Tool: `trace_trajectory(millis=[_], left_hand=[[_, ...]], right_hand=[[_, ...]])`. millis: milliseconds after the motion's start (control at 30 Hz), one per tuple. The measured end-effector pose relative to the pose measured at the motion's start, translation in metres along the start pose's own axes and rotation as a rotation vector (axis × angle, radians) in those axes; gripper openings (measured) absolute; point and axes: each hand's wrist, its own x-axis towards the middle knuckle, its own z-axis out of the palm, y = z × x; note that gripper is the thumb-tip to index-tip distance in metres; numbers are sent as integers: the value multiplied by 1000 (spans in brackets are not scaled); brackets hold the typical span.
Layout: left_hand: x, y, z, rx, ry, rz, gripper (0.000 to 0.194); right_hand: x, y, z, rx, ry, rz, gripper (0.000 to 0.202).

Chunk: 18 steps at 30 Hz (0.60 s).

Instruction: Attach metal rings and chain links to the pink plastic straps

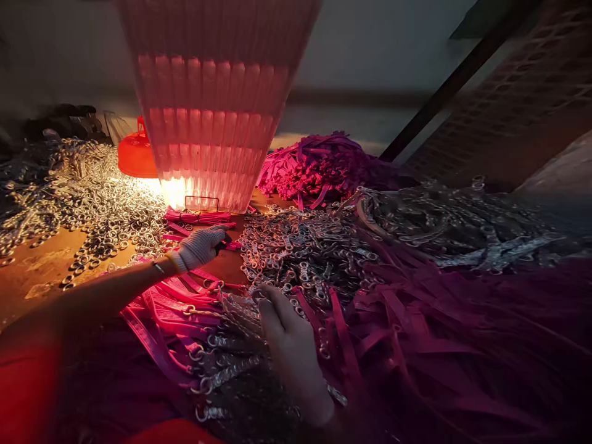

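My left hand (203, 248) wears a pale knitted glove and reaches out over the table. Its fingers are curled round something dark that I cannot make out; the end of a pink strap shows beside them. Nearer to me, my bare right hand (289, 345) has its fingers bent close together at the edge of a heap of metal ring pieces (305, 246). What the fingers pinch, if anything, is hidden. Pink straps (161, 314) with metal rings on their ends lie below and between the hands. A tied bundle of pink straps (198, 217) lies just beyond the glove.
A red lamp (137, 154) glows behind a tall ribbed translucent panel (208, 123). Shiny metal rings (92, 197) are piled at the left. A magenta strap heap (319, 163) stands at the back. More straps (425, 345) and dark metal-ended strips (462, 216) spread over the right.
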Motion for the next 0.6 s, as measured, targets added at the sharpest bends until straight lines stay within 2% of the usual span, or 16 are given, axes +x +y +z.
trace_trajectory(millis=[67,133,200,267,333,433,533,600], left_hand=[[-27,19,-25,-137,0,-119,22],[-61,41,-45,-448,-83,-369,29],[-96,62,-55,-705,-142,-539,27],[-124,78,-56,-884,-119,-609,20],[-142,88,-51,-968,-76,-638,16],[-151,95,-41,-814,-59,-615,13],[-153,97,-32,-533,-15,-422,8],[-154,95,-26,-434,-28,-295,18]], right_hand=[[4,-15,7,-23,-57,-76,32],[6,-28,17,-38,-128,-192,28],[4,-39,29,-68,-182,-295,26],[-1,-47,39,-155,-225,-354,27],[-8,-52,45,-295,-253,-391,27],[-19,-56,46,-521,-259,-445,26],[-26,-57,44,-693,-229,-481,24],[-30,-56,45,-743,-225,-470,27]])
